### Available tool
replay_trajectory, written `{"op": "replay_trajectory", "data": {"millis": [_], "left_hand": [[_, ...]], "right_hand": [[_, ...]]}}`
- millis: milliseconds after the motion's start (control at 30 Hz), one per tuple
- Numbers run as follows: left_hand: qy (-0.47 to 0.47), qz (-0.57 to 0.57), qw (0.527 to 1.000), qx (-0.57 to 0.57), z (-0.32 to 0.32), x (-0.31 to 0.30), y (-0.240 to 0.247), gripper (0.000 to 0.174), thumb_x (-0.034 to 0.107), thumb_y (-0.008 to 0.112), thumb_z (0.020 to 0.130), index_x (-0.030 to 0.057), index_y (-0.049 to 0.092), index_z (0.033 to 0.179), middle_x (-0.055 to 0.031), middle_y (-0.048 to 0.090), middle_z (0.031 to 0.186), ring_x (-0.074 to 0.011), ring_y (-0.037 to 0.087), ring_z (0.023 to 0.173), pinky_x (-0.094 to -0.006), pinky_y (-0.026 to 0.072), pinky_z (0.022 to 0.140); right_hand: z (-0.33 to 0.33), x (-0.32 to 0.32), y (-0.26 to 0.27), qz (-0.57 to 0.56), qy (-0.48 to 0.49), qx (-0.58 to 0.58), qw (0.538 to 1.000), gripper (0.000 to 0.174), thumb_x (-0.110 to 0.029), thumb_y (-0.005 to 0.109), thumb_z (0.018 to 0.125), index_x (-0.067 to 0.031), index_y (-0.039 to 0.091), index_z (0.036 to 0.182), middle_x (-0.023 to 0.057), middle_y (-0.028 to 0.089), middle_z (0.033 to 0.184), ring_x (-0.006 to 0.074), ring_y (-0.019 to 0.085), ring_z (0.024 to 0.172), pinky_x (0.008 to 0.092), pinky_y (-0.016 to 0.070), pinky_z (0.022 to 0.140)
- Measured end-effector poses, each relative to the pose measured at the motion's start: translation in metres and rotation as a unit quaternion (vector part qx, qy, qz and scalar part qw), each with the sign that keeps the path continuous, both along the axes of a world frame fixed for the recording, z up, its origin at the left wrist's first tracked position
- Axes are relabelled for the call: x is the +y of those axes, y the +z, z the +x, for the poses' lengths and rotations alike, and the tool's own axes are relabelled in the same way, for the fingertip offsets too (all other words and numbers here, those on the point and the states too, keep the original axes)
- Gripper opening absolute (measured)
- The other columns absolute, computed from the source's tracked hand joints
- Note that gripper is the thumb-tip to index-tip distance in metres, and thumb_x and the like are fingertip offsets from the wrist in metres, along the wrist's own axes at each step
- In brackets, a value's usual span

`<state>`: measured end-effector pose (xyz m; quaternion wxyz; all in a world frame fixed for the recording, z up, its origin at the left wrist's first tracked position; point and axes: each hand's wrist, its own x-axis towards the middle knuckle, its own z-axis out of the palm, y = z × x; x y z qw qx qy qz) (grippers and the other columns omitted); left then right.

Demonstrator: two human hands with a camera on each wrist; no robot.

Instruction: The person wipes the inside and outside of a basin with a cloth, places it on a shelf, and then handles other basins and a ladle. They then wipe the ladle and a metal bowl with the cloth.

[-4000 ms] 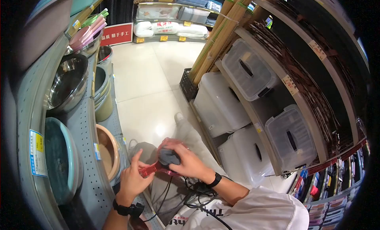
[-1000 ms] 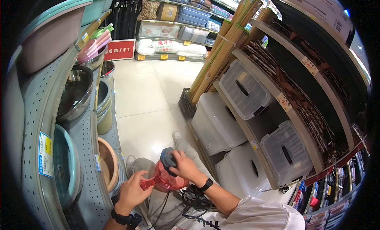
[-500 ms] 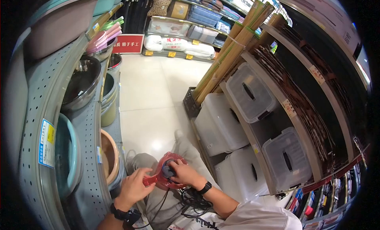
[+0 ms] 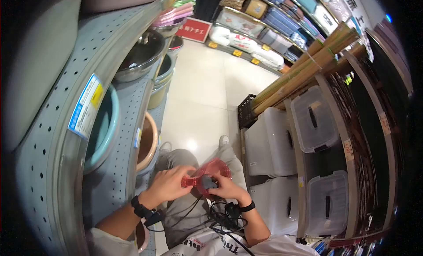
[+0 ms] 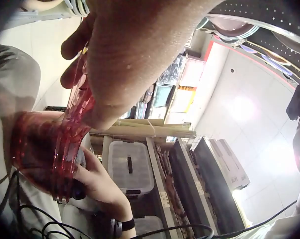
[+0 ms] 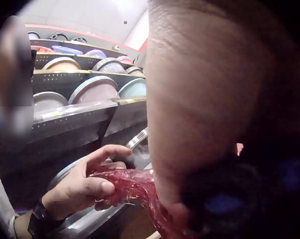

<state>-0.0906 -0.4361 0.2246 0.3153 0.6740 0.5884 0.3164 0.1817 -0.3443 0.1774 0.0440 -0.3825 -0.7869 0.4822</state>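
A translucent red plastic water dipper [image 4: 221,168] is held over the person's lap. The left hand [image 4: 171,184] grips its short handle; in the right wrist view the thumb and fingers wrap around that handle [image 6: 127,180]. The right hand [image 4: 229,188] holds a dark grey, cloth-like wad [image 4: 208,183] at the inside of the bowl. In the left wrist view the right hand's fingers reach behind the ribbed rim of the dipper [image 5: 33,149], which partly hides the wad. Black cables [image 4: 220,218] hang just below the hands.
A perforated shelf [image 4: 112,139] with basins, including a turquoise basin [image 4: 113,119] and a peach basin [image 4: 152,143], runs close on the left. Lidded clear storage boxes [image 4: 269,141] fill the right rack. Bundled bamboo poles [image 4: 308,68] lean behind, beyond the tiled floor [image 4: 198,88].
The head view has turned, shifting the surroundings to the right. The right hand has moved the grey wad from above the dipper's far rim into its bowl. The left hand keeps the handle.
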Motion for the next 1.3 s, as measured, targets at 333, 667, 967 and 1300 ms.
{"op": "replay_trajectory", "data": {"millis": [333,667,967,1300], "left_hand": [[-0.010,0.007,1.000,-0.022,-0.005,0.001,-0.009,0.059,0.022,0.077,0.081,0.0142,0.051,0.134,-0.0094,0.073,0.101,-0.0337,0.074,0.088,-0.0456,0.0588,0.074],[-0.010,-0.016,1.000,-0.020,-0.004,0.001,-0.012,0.070,0.024,0.079,0.080,0.0189,0.045,0.142,-0.0083,0.072,0.102,-0.0330,0.073,0.092,-0.0462,0.0587,0.076],[-0.014,0.000,1.000,-0.018,-0.005,0.002,-0.014,0.072,0.022,0.078,0.080,0.0170,0.044,0.143,-0.0087,0.072,0.102,-0.0323,0.073,0.089,-0.0454,0.0597,0.075],[-0.032,-0.013,0.999,-0.016,-0.005,0.003,-0.008,0.091,0.018,0.079,0.076,0.0195,0.033,0.154,-0.0139,0.069,0.116,-0.0359,0.071,0.099,-0.0484,0.0589,0.081]], "right_hand": [[0.001,-0.005,0.029,-0.159,-0.093,0.056,0.981,0.050,-0.009,0.080,0.083,-0.0032,0.057,0.127,0.0023,0.062,0.116,0.0124,0.058,0.107,0.0283,0.0477,0.094],[-0.009,-0.018,0.049,-0.169,-0.189,0.107,0.961,0.044,-0.006,0.077,0.083,-0.0027,0.057,0.123,0.0021,0.065,0.108,0.0122,0.061,0.100,0.0279,0.0488,0.091],[-0.027,-0.028,0.062,-0.048,-0.131,0.098,0.985,0.048,-0.004,0.079,0.080,-0.0029,0.057,0.122,0.0047,0.065,0.110,0.0138,0.062,0.102,0.0294,0.0488,0.093],[-0.048,-0.033,0.073,-0.036,-0.128,0.173,0.976,0.055,-0.002,0.080,0.078,-0.0021,0.056,0.128,0.0057,0.066,0.113,0.0147,0.062,0.105,0.0305,0.0479,0.097]]}}
